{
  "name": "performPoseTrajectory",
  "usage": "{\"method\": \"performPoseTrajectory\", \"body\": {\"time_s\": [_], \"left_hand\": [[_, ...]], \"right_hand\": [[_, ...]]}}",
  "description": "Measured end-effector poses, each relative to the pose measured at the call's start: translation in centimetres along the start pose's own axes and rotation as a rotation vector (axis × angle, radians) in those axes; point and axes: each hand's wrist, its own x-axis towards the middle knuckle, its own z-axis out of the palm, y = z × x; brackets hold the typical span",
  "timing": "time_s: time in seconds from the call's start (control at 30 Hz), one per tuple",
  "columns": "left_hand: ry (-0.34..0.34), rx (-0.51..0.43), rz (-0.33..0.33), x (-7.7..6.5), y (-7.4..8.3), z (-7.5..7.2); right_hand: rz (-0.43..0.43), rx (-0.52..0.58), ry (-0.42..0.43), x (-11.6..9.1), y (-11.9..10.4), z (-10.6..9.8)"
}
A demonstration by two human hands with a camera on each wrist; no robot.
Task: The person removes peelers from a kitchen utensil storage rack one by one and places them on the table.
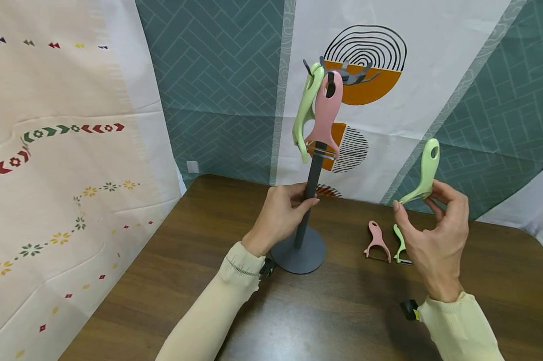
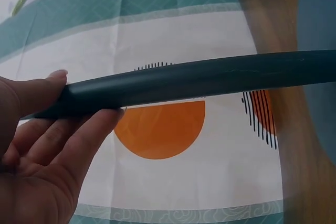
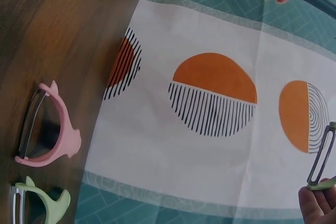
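My left hand (image 1: 281,213) grips the dark upright post (image 1: 314,175) of a utensil stand, thumb on one side and fingers round the other. Up at the stand's hooks (image 1: 352,76) hang a green peeler (image 1: 308,103) and a pink peeler (image 1: 328,110), side by side on the left. Right of the stand, my right hand (image 1: 440,235) pinches another green peeler (image 1: 428,168) by its blade end, handle pointing up. In the right wrist view that peeler's metal blade (image 3: 321,156) shows above the fingertips.
On the wooden table (image 1: 343,311) lie a pink peeler (image 1: 376,238) and a green peeler (image 1: 400,240), below and left of my right hand. The stand's round base (image 1: 300,255) rests on the tabletop. Patterned cloth (image 1: 217,100) hangs behind the table.
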Motion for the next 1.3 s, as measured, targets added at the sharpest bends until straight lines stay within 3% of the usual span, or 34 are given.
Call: {"method": "performPoseTrajectory", "body": {"time_s": [0.53, 0.87, 1.13, 1.3], "left_hand": [[-0.018, 0.011, -0.057, 0.2, 0.2, -0.4], [-0.031, 0.033, -0.065, 0.3, 0.2, -0.6], [-0.024, 0.043, -0.064, 0.4, 0.2, -0.6], [-0.029, 0.053, -0.067, 0.5, 0.3, -0.7]], "right_hand": [[0.057, -0.074, 0.017, -0.2, -0.3, -1.4], [0.074, -0.06, 0.03, -0.1, -0.1, -2.1], [0.078, -0.077, 0.031, -0.1, 0.8, -2.6], [0.089, -0.127, 0.031, -0.3, 2.8, -3.2]]}}
